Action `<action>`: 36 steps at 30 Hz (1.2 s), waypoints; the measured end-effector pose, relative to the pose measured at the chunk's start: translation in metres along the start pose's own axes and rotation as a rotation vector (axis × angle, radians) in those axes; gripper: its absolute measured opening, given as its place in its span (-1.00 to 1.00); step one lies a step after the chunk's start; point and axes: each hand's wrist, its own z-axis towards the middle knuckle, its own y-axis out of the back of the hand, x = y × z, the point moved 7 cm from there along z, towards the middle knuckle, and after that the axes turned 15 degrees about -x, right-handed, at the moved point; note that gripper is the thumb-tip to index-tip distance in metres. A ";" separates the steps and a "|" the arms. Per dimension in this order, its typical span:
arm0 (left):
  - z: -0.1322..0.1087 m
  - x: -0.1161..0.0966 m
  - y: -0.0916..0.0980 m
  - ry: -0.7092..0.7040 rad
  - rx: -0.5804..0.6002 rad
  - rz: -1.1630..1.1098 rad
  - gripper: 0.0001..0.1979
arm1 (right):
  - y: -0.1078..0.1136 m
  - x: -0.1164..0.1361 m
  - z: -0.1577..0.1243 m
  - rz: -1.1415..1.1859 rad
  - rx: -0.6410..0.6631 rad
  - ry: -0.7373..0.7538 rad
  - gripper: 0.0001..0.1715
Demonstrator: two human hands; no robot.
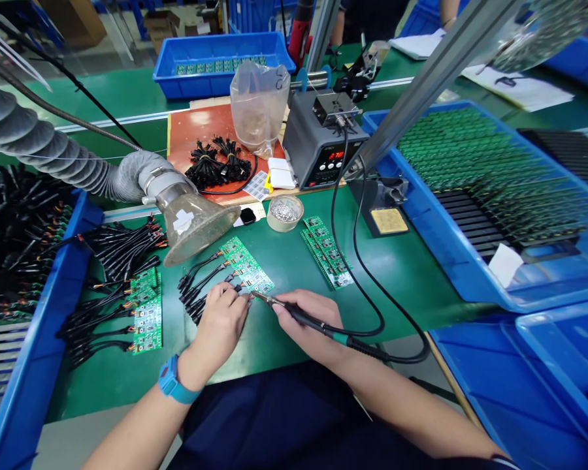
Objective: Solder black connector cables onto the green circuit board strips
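My right hand (316, 320) is wrapped round a soldering iron (306, 318), its tip touching or nearly touching the near end of a green circuit board (247, 264). At that same end, my left hand (223, 320) has its fingers pinched together, apparently on a black cable's wire end; the fingertips hide the exact hold. Several black cables (196, 281) run from the board's left edge. Left of it lie more boards (147, 316) with black cables attached. To the right sits a panel of green boards (326, 251) without cables.
A fume hose nozzle (196, 225) hangs low over the bench. Behind stand a tin of solder wool (285, 213), a soldering station (323, 143) and an iron stand with sponge (389, 220). Blue bins hold boards (494, 294) at right and cables (73, 261) at left. The iron's cord (396, 352) loops right.
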 end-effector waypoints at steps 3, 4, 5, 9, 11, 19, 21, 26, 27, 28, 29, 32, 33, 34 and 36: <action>0.000 0.000 -0.001 -0.007 0.000 0.008 -0.82 | 0.000 0.000 0.000 0.006 -0.006 0.007 -0.94; -0.001 0.000 -0.001 -0.007 0.001 0.008 -0.82 | 0.000 0.000 -0.001 0.007 -0.007 0.008 -0.94; -0.001 0.000 -0.001 -0.006 0.001 0.007 -0.81 | 0.000 0.000 -0.001 0.006 -0.005 0.007 -0.94; -0.001 0.001 -0.002 0.001 -0.008 0.004 -0.81 | 0.000 -0.002 -0.004 0.001 0.008 -0.002 -0.93; -0.001 0.001 -0.001 0.002 -0.018 0.003 -0.81 | 0.002 -0.002 -0.004 0.007 -0.002 0.005 -0.93; 0.001 -0.001 0.001 -0.014 -0.032 0.011 -0.81 | 0.008 -0.002 0.001 0.001 -0.040 0.009 -0.93; 0.000 -0.001 0.000 -0.015 -0.035 0.008 -0.82 | 0.006 -0.001 0.001 0.015 -0.036 0.012 -0.92; 0.000 0.000 -0.001 0.006 -0.015 0.009 -0.83 | 0.002 -0.001 0.000 0.018 -0.005 0.000 -0.92; 0.000 0.000 -0.001 0.007 -0.011 0.011 -0.82 | 0.001 -0.001 0.000 0.015 -0.001 0.001 -0.92; -0.001 0.000 -0.001 0.007 -0.006 0.013 -0.82 | 0.000 -0.001 0.000 0.013 0.004 0.002 -0.92; -0.001 0.000 -0.001 0.005 -0.002 0.014 -0.81 | 0.000 -0.001 0.000 0.012 0.006 0.004 -0.92; -0.001 0.000 -0.001 -0.001 0.004 0.020 -0.81 | -0.001 -0.001 0.000 0.010 0.008 0.010 -0.92; -0.001 0.000 -0.001 -0.002 0.004 0.020 -0.81 | -0.001 -0.001 0.000 0.009 0.009 0.012 -0.92; -0.001 0.000 -0.001 -0.003 0.004 0.021 -0.81 | -0.001 -0.001 0.000 0.008 0.009 0.014 -0.92; -0.001 0.000 -0.001 -0.005 0.001 0.018 -0.81 | -0.001 0.000 0.000 0.009 0.012 0.013 -0.92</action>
